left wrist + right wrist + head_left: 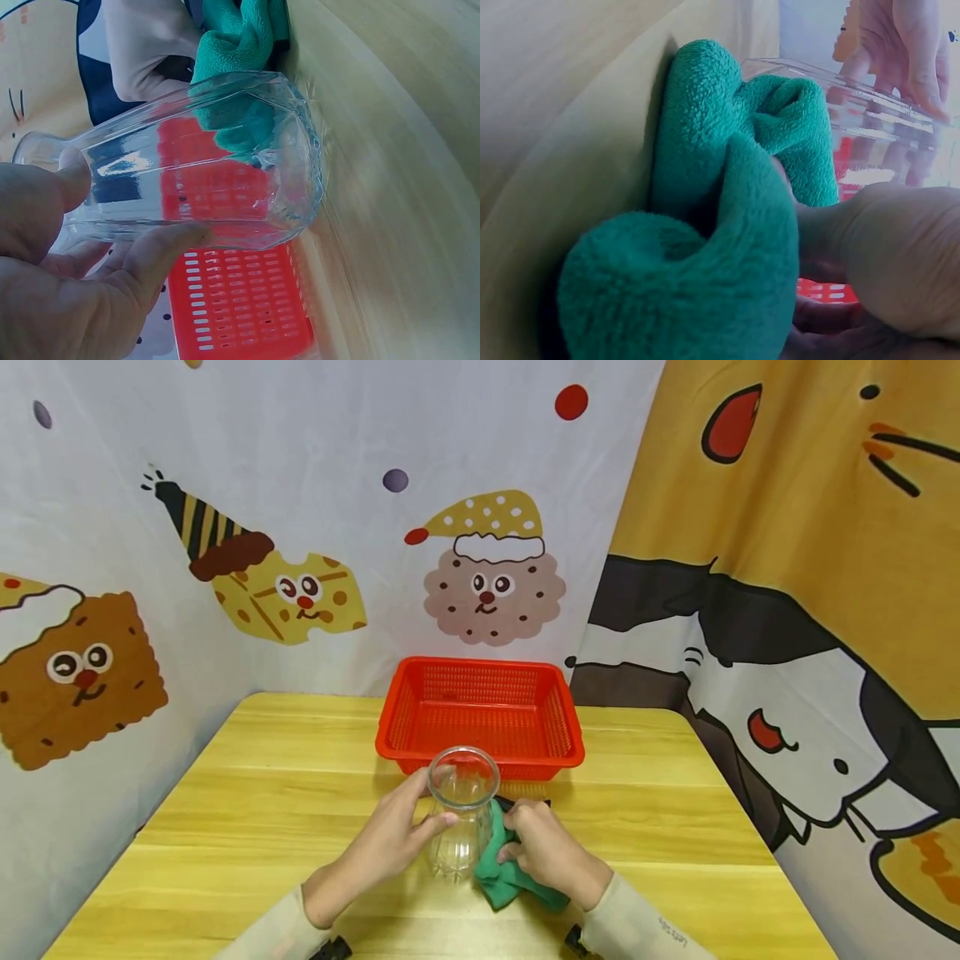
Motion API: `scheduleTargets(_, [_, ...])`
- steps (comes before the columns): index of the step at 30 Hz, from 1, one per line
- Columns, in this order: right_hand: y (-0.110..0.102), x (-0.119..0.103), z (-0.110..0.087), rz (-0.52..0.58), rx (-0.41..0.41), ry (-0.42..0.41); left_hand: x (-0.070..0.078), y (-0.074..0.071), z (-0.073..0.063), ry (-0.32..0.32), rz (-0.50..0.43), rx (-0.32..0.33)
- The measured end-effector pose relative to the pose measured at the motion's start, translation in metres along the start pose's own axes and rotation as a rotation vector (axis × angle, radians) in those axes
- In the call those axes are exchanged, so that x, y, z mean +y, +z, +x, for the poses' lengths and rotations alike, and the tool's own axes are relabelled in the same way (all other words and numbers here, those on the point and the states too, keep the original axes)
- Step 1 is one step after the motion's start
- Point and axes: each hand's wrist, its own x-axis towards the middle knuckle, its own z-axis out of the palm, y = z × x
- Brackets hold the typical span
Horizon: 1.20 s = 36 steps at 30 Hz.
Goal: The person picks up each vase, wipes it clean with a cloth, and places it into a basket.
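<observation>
A clear, faceted glass vase (459,847) stands upright near the middle of the table, its round mouth facing up. From its left side, my left hand (386,837) grips it with thumb and fingers around the glass. My right hand (549,847) holds a bunched green cloth (501,878) against the vase's lower right side. In the left wrist view, the cloth (244,124) shows behind the glass, close to its base. Folds of the cloth (697,127) hang loose below the right fingers in the right wrist view.
Behind the vase, a red perforated plastic basket (540,765) sits at the back of the wooden table (277,802). A dark object (507,805), partly hidden by the right hand, lies near it; its kind cannot be made out. Cartoon-printed curtains (315,452) hang around the table.
</observation>
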Motion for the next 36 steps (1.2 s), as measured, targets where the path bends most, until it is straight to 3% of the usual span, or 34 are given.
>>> scheduleTargets(8, [0.001,0.003,0.002,0.128,-0.019,0.092,0.001,0.000,0.000,0.006,0.004,0.004])
scheduleTargets(15, [0.002,0.006,0.003,0.208,-0.014,0.110,0.002,-0.001,0.001,0.013,0.017,0.003])
scheduleTargets(36, [0.007,0.014,-0.001,0.214,0.026,0.095,0.003,0.002,-0.002,0.035,0.021,0.018])
